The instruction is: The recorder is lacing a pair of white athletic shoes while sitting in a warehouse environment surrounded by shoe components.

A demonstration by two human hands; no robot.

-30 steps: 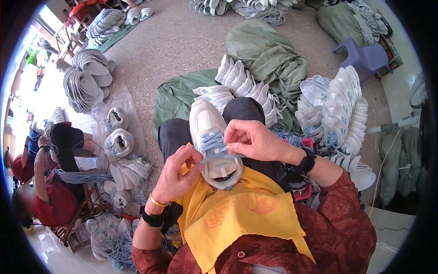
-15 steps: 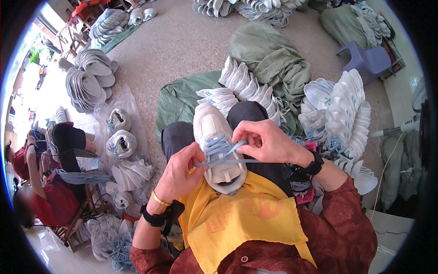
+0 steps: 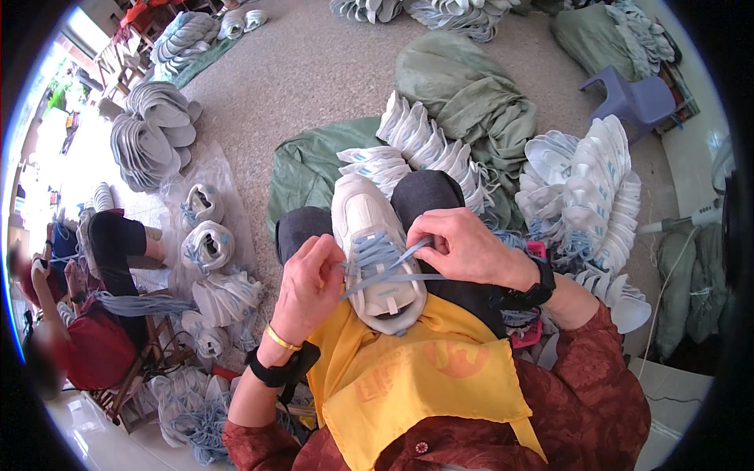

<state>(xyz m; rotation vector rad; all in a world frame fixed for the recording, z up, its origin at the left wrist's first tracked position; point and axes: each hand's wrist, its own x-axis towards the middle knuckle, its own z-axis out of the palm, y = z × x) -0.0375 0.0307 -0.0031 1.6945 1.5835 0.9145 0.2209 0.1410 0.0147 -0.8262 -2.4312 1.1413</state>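
shoe (image 3: 364,218) lies lengthwise, toe forward, between right hand (image 3: 465,248), pinching blue lace (image 3: 410,253), and left hand (image 3: 309,280), hold unclear.

The yellow apron (image 3: 424,400) bears faded orange printing: blocky characters (image 3: 373,385) on its left and a rounded emblem (image 3: 455,359) on its right, both too blurred to read. A small mark (image 3: 390,292) on the shoe's tongue (image 3: 385,304) is likewise illegible.

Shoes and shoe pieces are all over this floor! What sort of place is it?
Probably a shoe workshop: there are stacks of white shoe parts, a bundle of blue laces on the left, and a pale shoe with loose lace ends up close.
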